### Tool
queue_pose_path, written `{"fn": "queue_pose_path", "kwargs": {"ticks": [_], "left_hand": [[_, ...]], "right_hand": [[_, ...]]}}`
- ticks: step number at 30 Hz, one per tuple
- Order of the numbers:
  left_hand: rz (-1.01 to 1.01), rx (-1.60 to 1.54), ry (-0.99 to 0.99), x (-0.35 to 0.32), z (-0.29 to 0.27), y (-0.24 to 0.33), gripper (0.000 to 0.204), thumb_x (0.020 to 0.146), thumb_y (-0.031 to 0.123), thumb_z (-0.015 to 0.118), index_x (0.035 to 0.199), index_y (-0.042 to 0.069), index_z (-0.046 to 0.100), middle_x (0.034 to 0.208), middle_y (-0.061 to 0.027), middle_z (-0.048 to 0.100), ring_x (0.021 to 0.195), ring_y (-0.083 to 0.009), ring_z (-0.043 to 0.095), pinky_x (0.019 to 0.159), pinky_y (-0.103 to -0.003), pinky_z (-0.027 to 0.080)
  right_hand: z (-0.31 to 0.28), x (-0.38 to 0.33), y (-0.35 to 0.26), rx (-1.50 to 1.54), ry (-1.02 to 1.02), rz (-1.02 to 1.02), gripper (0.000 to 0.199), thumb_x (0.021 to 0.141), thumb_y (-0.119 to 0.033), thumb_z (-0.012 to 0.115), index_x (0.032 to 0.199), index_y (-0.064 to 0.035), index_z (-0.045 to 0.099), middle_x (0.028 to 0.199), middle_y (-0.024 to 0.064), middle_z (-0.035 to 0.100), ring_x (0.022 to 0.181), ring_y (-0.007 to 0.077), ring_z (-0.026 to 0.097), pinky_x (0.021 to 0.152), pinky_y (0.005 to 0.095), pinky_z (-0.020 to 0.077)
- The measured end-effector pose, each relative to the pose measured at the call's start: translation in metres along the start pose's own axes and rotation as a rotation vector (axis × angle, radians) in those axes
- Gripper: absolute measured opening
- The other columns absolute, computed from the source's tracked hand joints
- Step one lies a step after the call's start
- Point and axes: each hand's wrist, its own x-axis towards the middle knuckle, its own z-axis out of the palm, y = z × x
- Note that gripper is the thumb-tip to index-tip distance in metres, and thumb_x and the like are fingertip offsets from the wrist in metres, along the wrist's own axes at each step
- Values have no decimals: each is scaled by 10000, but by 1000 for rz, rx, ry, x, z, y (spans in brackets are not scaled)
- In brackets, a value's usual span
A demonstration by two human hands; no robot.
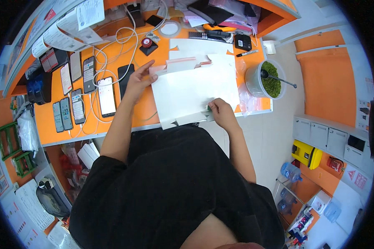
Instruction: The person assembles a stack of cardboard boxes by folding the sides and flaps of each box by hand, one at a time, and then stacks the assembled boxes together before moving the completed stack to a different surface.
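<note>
A white sheet of cardboard [195, 89] with cut flaps and folded edges, like an opened-out box, lies on the orange table in front of me. My left hand [139, 82] is at its upper left corner, fingers stretched apart, the thumb on or close to the edge. Over the sheet's lower right part, my right hand [223, 115] has its fingers curled in. A small dark green bit shows at its fingertips; what it is, I cannot make out. Behind the sheet's upper edge, a pink-edged strip [181, 63] and another white sheet [187, 46] stick out.
Right of the cardboard stands a white tub [255, 83] of green shreds with a black-handled tool in it. Clear plastic film [249, 101] lies beside it. Several phones [107, 97] and tangled white cables [97, 74] cover the left side. A tape roll [169, 29] and red-topped stamp [147, 43] sit behind.
</note>
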Motion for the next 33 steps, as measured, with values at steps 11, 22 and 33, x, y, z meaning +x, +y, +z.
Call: {"fn": "queue_pose_path", "kwargs": {"ticks": [11,22,33], "left_hand": [[-197,-482,-124,-49,74,-15,489,934,34,655,1381,-44,471,1291,-169,621,1175,-270,632,1002,-401,512],[91,-287,116,-54,83,11,333,948,40,620,1264,-56,580,1155,-167,694,1022,-247,687,890,-362,525],[-65,-799,-364,-68,-31,63,562,901,146,728,1371,-65,504,1249,-176,660,1132,-264,668,973,-388,538]], "right_hand": [[18,-1,-13,-102,99,6,204,994,-158,593,947,36,639,912,240,648,874,425,627,807,468,500],[43,-28,-10,129,314,-119,158,1021,-141,613,1041,8,661,1018,106,699,957,188,646,867,318,508],[-78,-63,-56,723,301,266,811,865,-278,820,1473,39,387,1492,229,437,1355,301,462,1124,459,374]]}}
